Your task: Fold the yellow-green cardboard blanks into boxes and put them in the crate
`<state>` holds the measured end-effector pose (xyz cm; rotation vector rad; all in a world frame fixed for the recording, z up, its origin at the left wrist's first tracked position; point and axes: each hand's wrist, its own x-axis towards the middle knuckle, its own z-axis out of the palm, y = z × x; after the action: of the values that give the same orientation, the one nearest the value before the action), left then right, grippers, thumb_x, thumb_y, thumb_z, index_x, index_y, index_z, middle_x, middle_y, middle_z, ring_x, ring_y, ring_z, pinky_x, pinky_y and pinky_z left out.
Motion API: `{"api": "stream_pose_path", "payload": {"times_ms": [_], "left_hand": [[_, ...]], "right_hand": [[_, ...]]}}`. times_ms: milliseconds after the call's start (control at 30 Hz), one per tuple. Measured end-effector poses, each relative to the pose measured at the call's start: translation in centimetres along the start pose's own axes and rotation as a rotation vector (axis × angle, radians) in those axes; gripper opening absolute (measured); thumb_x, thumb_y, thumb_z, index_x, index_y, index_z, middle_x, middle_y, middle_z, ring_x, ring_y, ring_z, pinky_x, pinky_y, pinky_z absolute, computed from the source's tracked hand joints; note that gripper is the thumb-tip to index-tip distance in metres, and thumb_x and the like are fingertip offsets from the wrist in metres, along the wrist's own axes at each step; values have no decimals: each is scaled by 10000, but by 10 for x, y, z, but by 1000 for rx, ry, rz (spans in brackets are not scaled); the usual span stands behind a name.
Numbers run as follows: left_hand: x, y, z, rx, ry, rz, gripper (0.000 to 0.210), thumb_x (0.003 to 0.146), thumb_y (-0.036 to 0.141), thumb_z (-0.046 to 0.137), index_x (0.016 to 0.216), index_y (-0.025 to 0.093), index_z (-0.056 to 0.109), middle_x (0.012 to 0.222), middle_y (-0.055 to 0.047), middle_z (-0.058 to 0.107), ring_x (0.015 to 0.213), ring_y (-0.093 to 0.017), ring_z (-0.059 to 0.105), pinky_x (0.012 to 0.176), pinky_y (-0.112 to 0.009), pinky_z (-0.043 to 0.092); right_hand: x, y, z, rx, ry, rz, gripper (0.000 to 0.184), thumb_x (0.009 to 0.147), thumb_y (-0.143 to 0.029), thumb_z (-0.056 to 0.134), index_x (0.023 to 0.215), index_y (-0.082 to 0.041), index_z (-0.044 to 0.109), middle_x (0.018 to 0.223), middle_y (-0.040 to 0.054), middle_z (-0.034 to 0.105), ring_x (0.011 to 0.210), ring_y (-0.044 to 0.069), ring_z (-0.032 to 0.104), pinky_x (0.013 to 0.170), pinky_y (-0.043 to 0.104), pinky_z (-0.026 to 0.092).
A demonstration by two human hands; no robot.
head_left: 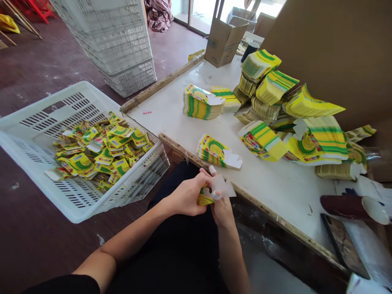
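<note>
Over my lap, at the table's front edge, both hands are closed on one small yellow-and-green carton [204,199] with white flaps. My left hand [190,195] wraps round its printed side. With white-covered fingertips, my right hand [223,210] grips the end where the pale flaps stick out. The fingers hide much of the carton, so how far it is folded cannot be seen. Just beyond the hands lies a short stack of flat cartons [214,151]. Left of me, a white plastic crate [82,212] holds many small yellow cartons [105,149].
A taller carton stack [202,106] stands farther back on the white table [266,183]. Bundles of flat cartons [269,90] pile up at the right. A dark red mug [346,207] and a phone [344,245] lie near the right edge. Stacked crates [113,45] rise behind the filled one.
</note>
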<state>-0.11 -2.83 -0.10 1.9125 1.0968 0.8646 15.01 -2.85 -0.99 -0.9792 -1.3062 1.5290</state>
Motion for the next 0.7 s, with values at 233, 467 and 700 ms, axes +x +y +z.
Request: {"api": "stream_pose_path", "payload": {"times_ms": [233, 467, 700], "left_hand": [[4, -9, 3, 104, 103, -65, 606, 684, 194, 633, 1202, 214, 320, 1131, -102, 543, 941, -237, 631, 763, -375, 526], [5, -3, -13, 289, 55, -256, 469, 665, 221, 689, 1108, 210, 533, 1061, -87, 632, 978, -283, 631, 857, -428, 519], [4, -5, -24, 166, 17, -245, 423, 640, 263, 723, 1047, 224, 617, 957, -38, 689, 833, -217, 674, 748, -317, 531]], "right_hand": [[-2, 0, -1, -606, 79, -388, 544, 925, -78, 473, 1358, -393, 571, 1471, -8, 537, 1307, 197, 563, 1065, 343, 502], [5, 4, -14, -658, 12, -329, 512, 923, -248, 595, 1424, -316, 514, 1554, 85, 421, 1386, 278, 470, 1061, 422, 497], [7, -14, -27, -630, -135, -207, 222, 882, -317, 652, 1078, -286, 750, 1469, 95, 532, 1299, 288, 566, 1030, 434, 508]]}}
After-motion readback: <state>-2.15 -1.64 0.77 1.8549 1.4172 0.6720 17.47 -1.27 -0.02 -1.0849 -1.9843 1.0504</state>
